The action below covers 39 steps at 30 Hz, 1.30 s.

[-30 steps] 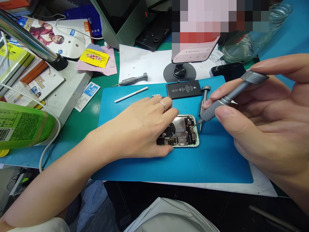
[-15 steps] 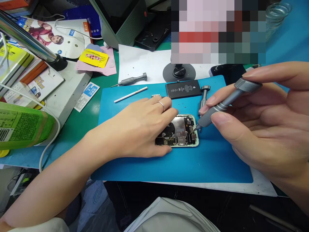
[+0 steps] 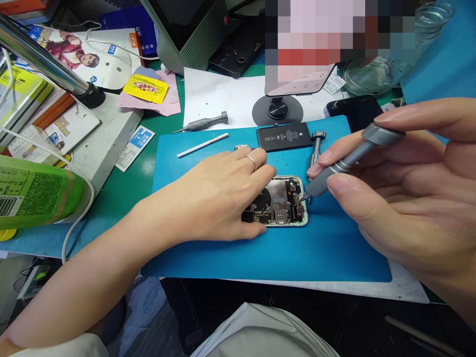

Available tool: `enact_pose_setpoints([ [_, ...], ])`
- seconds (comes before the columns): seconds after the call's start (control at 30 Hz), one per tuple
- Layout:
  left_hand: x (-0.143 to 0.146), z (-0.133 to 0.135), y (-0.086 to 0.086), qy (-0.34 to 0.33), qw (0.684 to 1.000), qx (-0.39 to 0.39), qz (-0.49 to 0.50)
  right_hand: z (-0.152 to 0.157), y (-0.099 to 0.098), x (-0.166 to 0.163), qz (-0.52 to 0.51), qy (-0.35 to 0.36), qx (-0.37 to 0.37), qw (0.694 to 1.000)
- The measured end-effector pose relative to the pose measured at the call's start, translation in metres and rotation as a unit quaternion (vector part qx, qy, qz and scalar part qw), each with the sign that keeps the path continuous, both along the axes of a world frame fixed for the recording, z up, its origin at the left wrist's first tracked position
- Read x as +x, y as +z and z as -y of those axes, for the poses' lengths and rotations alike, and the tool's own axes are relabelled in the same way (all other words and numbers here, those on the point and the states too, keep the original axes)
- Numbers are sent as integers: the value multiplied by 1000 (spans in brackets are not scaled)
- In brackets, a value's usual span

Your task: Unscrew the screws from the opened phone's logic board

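An opened phone (image 3: 278,201) lies on the blue mat, its circuit board and metal parts exposed. Across its left part rests my left hand (image 3: 219,193), closed on the frame with the thumb at the near edge and the fingers over the far side; that end of the phone is hidden. My right hand (image 3: 394,183) grips a grey precision screwdriver (image 3: 344,166), index finger on its cap, thumb and another finger around the shaft. The screwdriver slants down to the left, its tip at the small parts near the phone's right end. Whether the tip sits in a screw, I cannot tell.
Beyond the phone lie a black battery (image 3: 285,137), a second screwdriver (image 3: 316,148) and a white stick (image 3: 203,145) on the mat (image 3: 238,260). Another screwdriver (image 3: 204,122) lies farther back, near a round stand (image 3: 277,111). A green package (image 3: 37,193) stands left.
The whole view has shifted very slightly. Both hands, the phone and the screwdriver keep practically the same places relative to each other.
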<state>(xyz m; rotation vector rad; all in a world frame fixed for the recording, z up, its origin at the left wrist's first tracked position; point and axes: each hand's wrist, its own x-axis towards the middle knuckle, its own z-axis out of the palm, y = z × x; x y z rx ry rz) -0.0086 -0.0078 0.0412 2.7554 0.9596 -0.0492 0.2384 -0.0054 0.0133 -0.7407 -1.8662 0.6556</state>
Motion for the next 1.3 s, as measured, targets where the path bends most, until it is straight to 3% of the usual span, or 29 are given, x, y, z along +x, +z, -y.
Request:
enact_pose_setpoints([
  [0.1,0,0,-1,0,1000,5,2,1,0,0,2,3,7,1000],
  [0.27,-1,0,0,1,1000,5,3,8,2,-1,-20,-6,-70,997],
  [0.4,-1,0,-1,1,1000,9,7,11,5,-3,-19,24,-78,996],
  [0.83,-1,0,-3,0,1000,1,12,10,13,-7,31,93,-16,995],
  [1.13,-1,0,-3,-1,1000,0,23,10,10,-7,58,79,4,995],
  [1.3,-2,-1,-3,-3,1000,0,13,9,17,-10,12,83,8,996],
])
